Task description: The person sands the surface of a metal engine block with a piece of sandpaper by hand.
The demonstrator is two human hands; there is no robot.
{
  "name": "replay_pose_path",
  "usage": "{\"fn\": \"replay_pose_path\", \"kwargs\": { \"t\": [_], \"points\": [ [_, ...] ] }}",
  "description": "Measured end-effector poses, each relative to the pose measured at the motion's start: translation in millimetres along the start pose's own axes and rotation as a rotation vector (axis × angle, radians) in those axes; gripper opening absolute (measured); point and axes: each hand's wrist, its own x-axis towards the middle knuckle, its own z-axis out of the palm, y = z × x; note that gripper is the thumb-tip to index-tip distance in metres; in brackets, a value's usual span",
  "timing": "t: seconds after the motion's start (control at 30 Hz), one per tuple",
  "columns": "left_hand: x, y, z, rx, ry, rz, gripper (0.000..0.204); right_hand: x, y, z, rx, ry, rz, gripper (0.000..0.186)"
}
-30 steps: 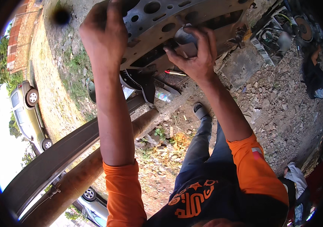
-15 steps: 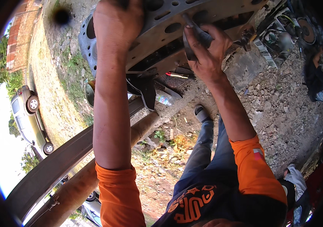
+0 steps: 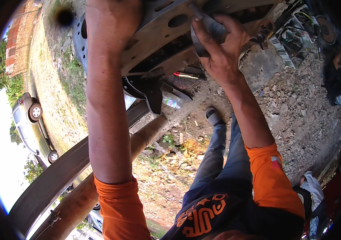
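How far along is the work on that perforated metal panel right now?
Done: nothing finished shows. In hand: the left hand braces the grey perforated metal panel, held up overhead; the right hand presses a dark tool to it. Left: cannot tell, since the contact spot is blurred and partly hidden by fingers.

We see a grey sheet-metal panel pierced with oval holes point(image 3: 166, 28), its surface dull, matt and dusty rather than polished. Our right hand point(image 3: 218, 48) grips a small dark rounded metal piece point(image 3: 208, 32) with a worn, faintly shiny face. Our orange knitted-cloth sleeves point(image 3: 118, 208) look soft and matt. The faded blue denim trousers point(image 3: 218, 160) show a coarse weave. The stony ground point(image 3: 298, 116) is rough, dry rubble and dirt. A long grey metal beam point(image 3: 54, 184) looks smooth with a dull sheen.
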Motion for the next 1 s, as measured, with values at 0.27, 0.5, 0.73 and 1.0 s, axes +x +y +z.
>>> {"fn": "replay_pose_path", "kwargs": {
  "t": [0.27,0.5,0.73,1.0],
  "points": [
    [-4.5,3.6,-0.8,-0.003,0.023,0.044,0.036,9.5,9.0,-12.4,0.044,-0.097,-0.044,0.097],
    [1.0,-5.9,-0.9,-0.078,-0.032,0.104,0.035,3.5,8.0,-10.1,-0.005,-0.119,-0.047,0.097],
    [1.3,-13.2,0.8,0.015,-0.035,0.165,0.034,-1.6,3.6,-11.5,-0.051,-0.122,-0.021,0.102],
    [2.3,-13.3,-1.0,-0.010,-0.022,0.124,0.036,-0.8,0.8,-10.6,0.023,-0.128,0.022,0.106]
  ]
}}
